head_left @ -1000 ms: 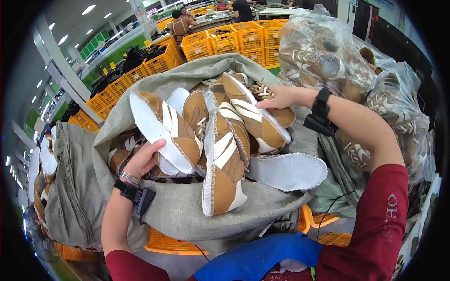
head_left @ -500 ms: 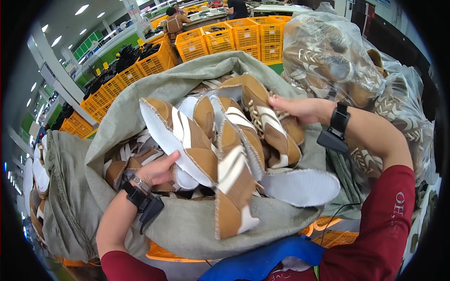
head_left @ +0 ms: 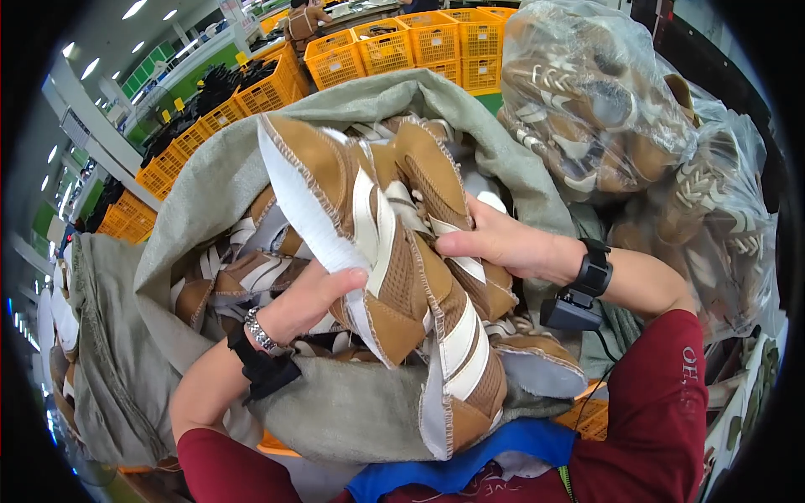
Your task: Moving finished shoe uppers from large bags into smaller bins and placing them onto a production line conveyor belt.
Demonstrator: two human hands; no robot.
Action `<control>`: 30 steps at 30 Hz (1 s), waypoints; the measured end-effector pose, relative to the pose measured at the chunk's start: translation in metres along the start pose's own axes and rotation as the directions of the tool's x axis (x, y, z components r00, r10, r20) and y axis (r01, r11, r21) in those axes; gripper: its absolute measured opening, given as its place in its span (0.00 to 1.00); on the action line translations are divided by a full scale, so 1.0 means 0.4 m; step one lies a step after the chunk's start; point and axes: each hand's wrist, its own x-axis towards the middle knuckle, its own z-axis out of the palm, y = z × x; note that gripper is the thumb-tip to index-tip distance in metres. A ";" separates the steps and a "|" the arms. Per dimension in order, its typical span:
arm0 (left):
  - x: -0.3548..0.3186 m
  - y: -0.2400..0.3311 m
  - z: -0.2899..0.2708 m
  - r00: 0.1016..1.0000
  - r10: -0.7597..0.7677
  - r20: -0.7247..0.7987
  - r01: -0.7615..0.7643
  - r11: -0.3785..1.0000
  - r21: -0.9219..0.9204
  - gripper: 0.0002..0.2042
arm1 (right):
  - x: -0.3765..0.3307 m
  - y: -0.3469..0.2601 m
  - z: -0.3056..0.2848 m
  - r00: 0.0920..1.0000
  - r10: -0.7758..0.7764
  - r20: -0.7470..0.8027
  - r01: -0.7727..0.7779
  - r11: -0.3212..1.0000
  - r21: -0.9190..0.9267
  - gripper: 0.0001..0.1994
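Note:
A bundle of brown shoe uppers with white stripes and pale undersides is between my hands, above the mouth of a grey-green woven sack [head_left: 344,411]. My left hand [head_left: 306,302] grips the near one, a shoe upper [head_left: 394,293], its thumb on the pale underside. My right hand [head_left: 511,243] is closed round another shoe upper [head_left: 429,168], thumb toward the middle of the bundle. Below them a further upper [head_left: 470,360] hangs over the sack's front edge. Inside the sack lie more uppers [head_left: 260,277], partly covered by the bundle. Fingertips of both hands are hidden.
Clear plastic bags [head_left: 579,101] packed with similar uppers stand at the right. Another woven sack [head_left: 109,344] is at the left. Yellow crates [head_left: 432,42] line the back, some with dark pieces in them. A person [head_left: 302,25] sits beyond the crates.
My right hand has moved left and down, bringing its upper against the others. The uppers have shifted and bunched together. One at the lower right has turned, now showing its brown side.

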 end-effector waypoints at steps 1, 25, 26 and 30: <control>-0.001 0.016 0.014 0.998 0.052 -0.037 -0.051 0.998 0.032 0.33 | 0.003 -0.006 0.006 0.999 -0.034 0.021 0.034 0.999 0.006 0.44; 0.011 0.579 0.426 0.773 0.609 0.178 -0.634 0.727 0.263 0.29 | -0.558 -0.491 0.155 0.773 -0.634 -0.034 0.598 0.745 -0.295 0.27; 0.064 0.558 0.533 0.745 0.572 0.343 -0.647 0.745 0.164 0.29 | -0.650 -0.456 0.222 0.663 -0.718 -0.213 0.589 0.675 -0.445 0.25; 0.047 0.394 0.795 0.597 0.145 0.789 -0.447 0.877 0.176 0.23 | -0.937 -0.254 0.285 0.325 -0.726 -0.606 0.394 0.687 -0.611 0.36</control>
